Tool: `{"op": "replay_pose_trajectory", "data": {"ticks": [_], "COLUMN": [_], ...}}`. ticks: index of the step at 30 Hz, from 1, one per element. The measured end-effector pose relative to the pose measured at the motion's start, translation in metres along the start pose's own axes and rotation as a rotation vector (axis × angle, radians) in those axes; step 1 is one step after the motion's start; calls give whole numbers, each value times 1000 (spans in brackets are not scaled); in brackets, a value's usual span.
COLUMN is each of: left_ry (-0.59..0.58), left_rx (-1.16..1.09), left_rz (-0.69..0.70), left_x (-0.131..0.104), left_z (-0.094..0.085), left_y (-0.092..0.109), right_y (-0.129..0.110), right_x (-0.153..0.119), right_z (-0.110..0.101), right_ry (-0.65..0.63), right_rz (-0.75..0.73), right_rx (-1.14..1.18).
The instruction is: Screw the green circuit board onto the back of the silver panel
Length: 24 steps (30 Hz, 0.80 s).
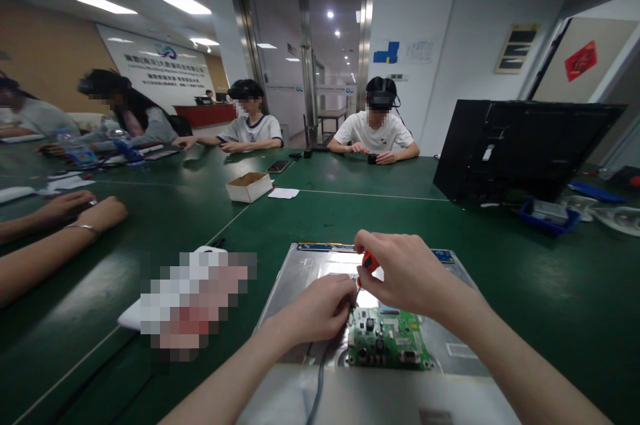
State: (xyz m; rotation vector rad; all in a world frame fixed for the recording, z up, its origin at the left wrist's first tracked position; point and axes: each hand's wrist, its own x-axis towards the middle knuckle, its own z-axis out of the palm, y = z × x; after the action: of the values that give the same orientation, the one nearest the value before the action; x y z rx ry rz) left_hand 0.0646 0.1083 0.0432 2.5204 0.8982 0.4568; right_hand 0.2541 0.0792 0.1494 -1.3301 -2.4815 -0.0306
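A metal display panel lies in front of me, with a green circuit board on it and a thin blue board strip along its far edge. My right hand grips the red and black handle of a screwdriver, held above the far left part of the circuit board. Close beside its shaft, my left hand is closed at the board's upper left corner; what its fingers pinch is hidden. A grey cable runs from under my left hand toward me.
A pixelated white object lies left of the panel. Further off are an open white box, a black monitor and a blue tray. Another person's hands rest at the left; several people sit around the green table.
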Motion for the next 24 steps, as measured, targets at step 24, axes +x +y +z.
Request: {"op": "replay_pose_trajectory", "data": {"ticks": [24], "left_ry": [-2], "left_rx": [23], "left_rz": [-13], "left_x": [0], "left_z": [-1], "left_y": [2], "right_y": [-2], "right_x": [-1], "right_z": [-1], "right_ry": [-49], "right_rz": [-4], "right_rx": [-53]}}
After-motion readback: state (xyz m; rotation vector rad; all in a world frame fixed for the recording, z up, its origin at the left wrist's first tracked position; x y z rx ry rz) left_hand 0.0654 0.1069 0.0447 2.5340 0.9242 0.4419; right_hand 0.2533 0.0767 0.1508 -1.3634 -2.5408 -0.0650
